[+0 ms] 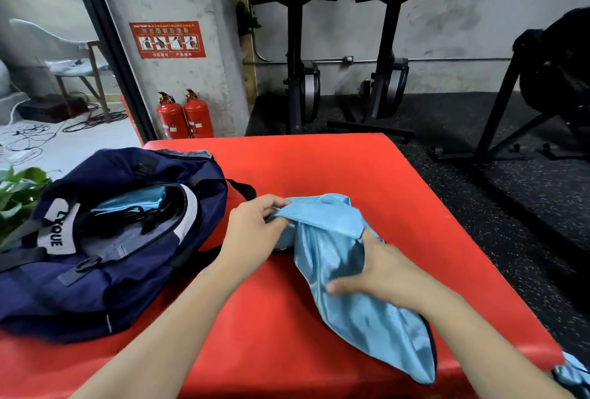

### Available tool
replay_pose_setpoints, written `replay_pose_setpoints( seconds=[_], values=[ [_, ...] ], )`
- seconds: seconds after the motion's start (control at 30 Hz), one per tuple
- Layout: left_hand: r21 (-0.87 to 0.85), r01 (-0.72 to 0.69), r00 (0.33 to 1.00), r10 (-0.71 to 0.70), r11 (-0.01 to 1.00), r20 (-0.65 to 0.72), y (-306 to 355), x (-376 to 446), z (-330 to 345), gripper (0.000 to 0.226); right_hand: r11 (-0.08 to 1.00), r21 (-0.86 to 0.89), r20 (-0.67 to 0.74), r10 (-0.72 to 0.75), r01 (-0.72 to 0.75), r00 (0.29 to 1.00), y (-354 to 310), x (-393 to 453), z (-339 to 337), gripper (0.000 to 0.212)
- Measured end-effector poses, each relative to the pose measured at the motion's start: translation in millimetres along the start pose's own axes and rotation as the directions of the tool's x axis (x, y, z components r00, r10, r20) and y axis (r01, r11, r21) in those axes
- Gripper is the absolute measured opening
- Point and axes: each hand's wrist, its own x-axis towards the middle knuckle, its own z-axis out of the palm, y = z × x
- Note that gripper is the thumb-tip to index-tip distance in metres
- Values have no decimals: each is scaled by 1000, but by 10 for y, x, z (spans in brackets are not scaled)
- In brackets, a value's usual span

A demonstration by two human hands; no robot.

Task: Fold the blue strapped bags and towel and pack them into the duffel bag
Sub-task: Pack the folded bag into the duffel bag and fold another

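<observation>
On the red padded surface (319, 162), centre right: one light blue bag (357, 287), crumpled, its near end draped to the front edge. Your left hand (255, 226) pinches its far folded edge; your right hand (380, 274) clutches the middle of the fabric, thumb on top. Left of it, apart: one navy duffel bag (105, 239), unzipped, light blue fabric (134, 202) and black cords visible inside. Behind, on the floor: two red fire extinguishers (185, 116).

Both hands grip a light blue bag (338, 258) on the red mat (319, 162), beside an open navy duffel bag (105, 277).
</observation>
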Motion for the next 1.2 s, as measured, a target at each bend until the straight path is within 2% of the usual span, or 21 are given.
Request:
replay_pose_setpoints(
  seconds=[0.03,0.07,0.1,0.13,0.17,0.2,0.23,0.27,0.3,0.37,0.43,0.47,0.53,0.6,0.7,0.77,0.83,0.9,1.03,1.1,1.2],
  values=[
    [-33,6,1000,-6,999,-10,31,17,-17,25,995,-102,23,8,-5,1000,35,5,18,56],
    [-69,7,1000,-9,998,-19,66,40,-35,26,993,-117,17,2,0,1000,56,18,7,41],
    [-104,3,1000,-7,995,-31,110,60,-57,26,1000,-26,29,-12,13,1000,68,33,-31,33],
    [-142,-5,999,-2,990,-50,167,82,-85,25,984,175,60,-38,27,997,62,47,-99,30],
    [-183,-20,997,7,983,-76,229,104,-113,23,908,418,89,-68,25,994,37,40,-190,31],
    [-220,-47,994,24,974,-108,286,126,-139,21,788,615,97,-101,20,990,6,24,-286,32],
    [-242,-77,988,43,967,-145,333,152,-167,21,671,740,68,-130,37,989,-38,11,-387,32],
    [-257,-101,982,56,961,-178,370,189,-191,21,599,797,-2,-130,80,991,-53,36,-475,29],
    [-257,-118,977,65,959,-205,380,234,-209,21,573,808,-90,-109,136,990,-63,63,-539,24],
    [-190,-128,967,81,973,-240,313,347,-198,21,651,715,-321,-18,255,947,43,208,-570,16],
    [-95,-74,974,51,993,-222,153,459,-131,25,830,494,-525,47,259,850,205,376,-509,20],
    [-56,-27,984,17,998,-180,65,498,-86,30,903,369,-580,38,221,814,295,440,-458,22],
    [66,54,995,-48,996,-85,-99,515,18,44,978,152,-606,-25,146,795,391,489,-348,33],
    [268,31,999,-18,963,-51,-219,494,128,51,991,10,-584,-105,137,805,402,465,-275,38],
    [455,-113,989,144,883,-33,-178,379,238,47,964,40,-474,-214,264,854,315,276,-240,25],
    [452,-291,949,315,844,23,-139,277,325,41,963,82,-243,-232,258,942,302,115,-242,20],
    [345,-428,903,407,835,136,-103,132,430,35,979,38,17,-203,202,979,348,-13,-225,19],
    [211,-453,878,393,866,273,-56,-34,529,28,983,-43,155,-169,178,973,444,-87,-178,21],
    [85,-517,775,424,852,469,-91,-293,700,21,975,-141,224,-138,172,965,641,-121,-99,39],
    [108,-540,722,393,835,570,-148,-365,743,25,969,-174,264,-124,173,957,708,-116,-61,52],
    [253,-524,698,240,813,674,-297,-372,744,38,956,-213,303,-132,201,944,737,-94,-4,65]
  ],
)
